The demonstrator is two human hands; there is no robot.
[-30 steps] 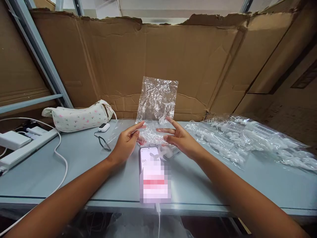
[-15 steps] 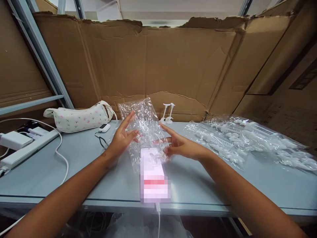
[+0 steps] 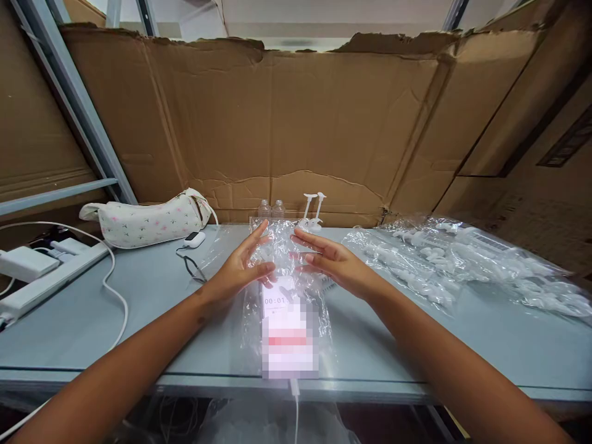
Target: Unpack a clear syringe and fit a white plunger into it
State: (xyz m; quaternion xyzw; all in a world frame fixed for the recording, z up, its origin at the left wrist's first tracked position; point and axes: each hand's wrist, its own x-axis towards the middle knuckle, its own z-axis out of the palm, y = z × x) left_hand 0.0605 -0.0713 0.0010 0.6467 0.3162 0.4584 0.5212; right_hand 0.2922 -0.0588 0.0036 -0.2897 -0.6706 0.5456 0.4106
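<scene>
A clear, crinkled plastic bag (image 3: 282, 246) lies stretched over a lit phone (image 3: 287, 333) near the table's front edge. My left hand (image 3: 238, 271) pinches the bag's far left side between thumb and fingers. My right hand (image 3: 330, 260) holds the far right side, fingers stretched out. The two hands are close together with the bag's far end slightly raised between them. Just behind the bag stand two white pump parts (image 3: 313, 211) and two small clear bottles (image 3: 271, 209).
A heap of white pump parts in clear plastic (image 3: 462, 262) covers the right of the grey table (image 3: 139, 308). A flowered pouch (image 3: 143, 222), a small white device (image 3: 194, 238), a white power strip and cables (image 3: 41, 271) lie at the left. Cardboard walls stand behind.
The bag, held upright a second ago, has been swung down and laid over the phone. Both hands moved forward and closer together. The pump parts and bottles behind it are uncovered.
</scene>
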